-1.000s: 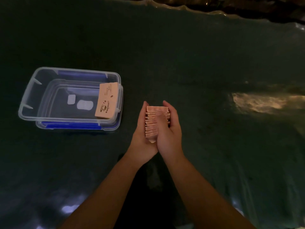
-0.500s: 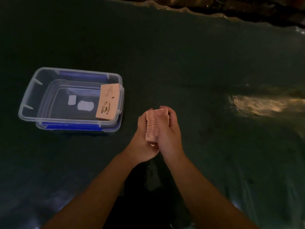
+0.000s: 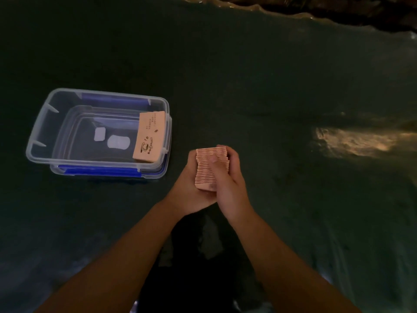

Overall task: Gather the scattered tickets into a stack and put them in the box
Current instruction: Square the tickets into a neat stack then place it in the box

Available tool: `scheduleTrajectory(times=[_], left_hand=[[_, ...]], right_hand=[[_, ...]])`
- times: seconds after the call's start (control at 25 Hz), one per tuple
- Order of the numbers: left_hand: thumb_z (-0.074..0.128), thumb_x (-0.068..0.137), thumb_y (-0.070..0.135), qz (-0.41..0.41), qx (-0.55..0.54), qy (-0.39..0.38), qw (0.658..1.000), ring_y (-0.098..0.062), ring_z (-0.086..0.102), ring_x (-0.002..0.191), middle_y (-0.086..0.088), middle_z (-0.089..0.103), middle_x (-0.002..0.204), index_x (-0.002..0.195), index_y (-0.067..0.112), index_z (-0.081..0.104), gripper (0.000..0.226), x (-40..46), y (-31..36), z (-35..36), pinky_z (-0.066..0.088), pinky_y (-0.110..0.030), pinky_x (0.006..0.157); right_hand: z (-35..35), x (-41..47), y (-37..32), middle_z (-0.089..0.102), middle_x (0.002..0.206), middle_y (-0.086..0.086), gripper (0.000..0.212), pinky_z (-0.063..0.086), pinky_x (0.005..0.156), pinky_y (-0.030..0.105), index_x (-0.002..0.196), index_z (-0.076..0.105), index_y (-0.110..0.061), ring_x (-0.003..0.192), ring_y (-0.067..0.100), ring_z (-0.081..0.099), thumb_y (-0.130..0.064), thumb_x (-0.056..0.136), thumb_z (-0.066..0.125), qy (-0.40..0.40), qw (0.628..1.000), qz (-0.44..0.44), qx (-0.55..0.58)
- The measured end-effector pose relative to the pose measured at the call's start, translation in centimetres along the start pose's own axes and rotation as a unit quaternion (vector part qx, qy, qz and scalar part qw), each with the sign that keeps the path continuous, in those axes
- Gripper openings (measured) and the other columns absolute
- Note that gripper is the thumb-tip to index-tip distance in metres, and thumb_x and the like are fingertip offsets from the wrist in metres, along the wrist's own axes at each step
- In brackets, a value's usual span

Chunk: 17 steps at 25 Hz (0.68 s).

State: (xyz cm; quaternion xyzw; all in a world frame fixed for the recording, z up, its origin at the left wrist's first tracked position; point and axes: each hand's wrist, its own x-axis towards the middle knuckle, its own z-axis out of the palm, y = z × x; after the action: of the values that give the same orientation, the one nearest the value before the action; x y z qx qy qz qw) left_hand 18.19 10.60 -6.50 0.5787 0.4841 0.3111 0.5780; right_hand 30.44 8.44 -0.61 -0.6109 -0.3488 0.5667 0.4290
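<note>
A thick stack of pink tickets (image 3: 206, 169) stands on edge between both hands, just right of the box. My left hand (image 3: 189, 190) cups it from the left and below. My right hand (image 3: 228, 186) wraps it from the right, thumb laid across the ticket edges. The clear plastic box (image 3: 42, 132) with blue clips sits open on the left. Inside it, another tan stack with a coffee-cup print (image 3: 150, 137) leans against the right wall.
A dark green cloth (image 3: 248, 86) covers the whole table. A patch of light (image 3: 356, 142) falls on it at the right. The cloth's far edge (image 3: 293, 15) runs along the top right, with dark clutter beyond.
Both hands have closed tighter around the stack, the fingers curling over its far end. The stack has squared up and shifted slightly right.
</note>
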Motion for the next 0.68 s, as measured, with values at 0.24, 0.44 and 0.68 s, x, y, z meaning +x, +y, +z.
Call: scheduleTrajectory(times=[0.24,0.44,0.68], left_hand=[[0.103,0.050,0.011,-0.060,-0.069,0.000,0.996,-0.003,0.070,0.122,0.014,0.075,0.127,0.141,0.032,0.059,0.103,-0.6,1.5,-1.6,0.060,-0.025,0.099],[0.094,0.052,0.016,-0.086,-0.165,-0.051,0.981,-0.013,0.077,0.112,0.007,0.083,0.110,0.124,0.023,0.068,0.077,-1.3,2.9,-1.1,0.064,-0.028,0.086],[0.103,0.061,0.019,-0.031,0.046,-0.087,0.995,0.009,0.058,0.133,0.033,0.062,0.138,0.141,0.055,0.045,0.105,-1.3,3.8,-4.2,0.053,-0.021,0.102]], right_hand=[[-6.0,0.8,0.8,0.043,0.164,-0.007,0.114,0.038,0.123,0.047,0.163,0.030,-0.039,0.150,0.010,0.044,-0.047,0.070,0.095,-0.202,0.967,-0.051,-0.145],[-7.5,0.3,1.6,0.047,0.159,-0.006,0.120,0.047,0.116,0.053,0.159,0.037,-0.048,0.146,0.016,0.049,-0.033,0.061,0.104,-0.179,0.974,-0.048,-0.133],[-10.6,0.2,-0.4,0.037,0.138,-0.034,0.116,0.053,0.093,0.019,0.150,0.026,-0.071,0.127,-0.012,0.045,-0.031,0.063,0.091,-0.186,0.918,-0.088,-0.338]])
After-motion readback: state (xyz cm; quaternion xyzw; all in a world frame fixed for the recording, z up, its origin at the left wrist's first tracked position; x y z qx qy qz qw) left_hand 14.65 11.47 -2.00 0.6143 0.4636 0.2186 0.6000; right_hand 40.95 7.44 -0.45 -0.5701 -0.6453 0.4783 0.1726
